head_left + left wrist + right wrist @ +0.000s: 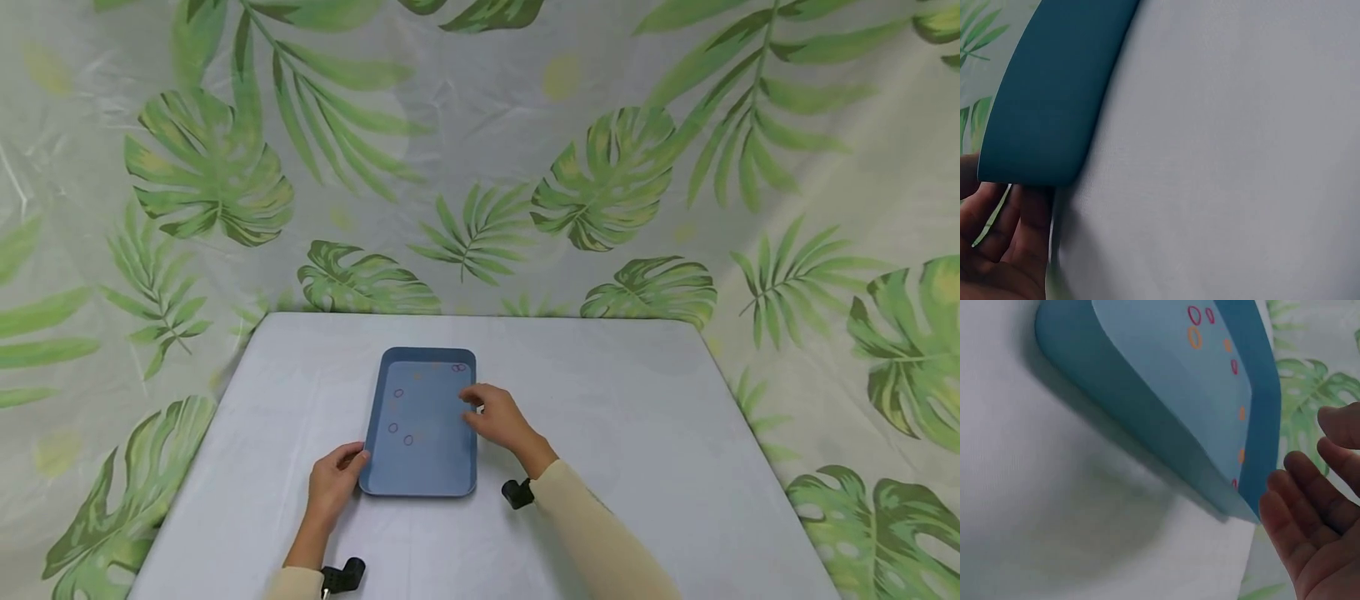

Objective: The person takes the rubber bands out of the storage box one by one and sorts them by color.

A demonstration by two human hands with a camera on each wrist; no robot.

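Observation:
A blue rectangular tray [427, 475] with raised sides lies on the white-covered table, left of its middle. Inside it are several thin red rings [1189, 315] and orange rings [1189, 337], scattered flat over the bottom. My left hand [333, 483] holds the tray's left side by the near corner, with the thumb at the rim and fingers against the wall. Over the right rim hovers my right hand [501, 415], its fingers loosely bent and thumb apart from them. Nothing shows between those fingers in the right wrist view, where the fingertips overlap the tray's corner.
White cloth covers the table [615, 417] on both sides of the tray. Behind and around it hangs a leaf-patterned sheet [495, 150]. A small black camera [517, 494] sits at the right wrist, another black camera [345, 575] at the left.

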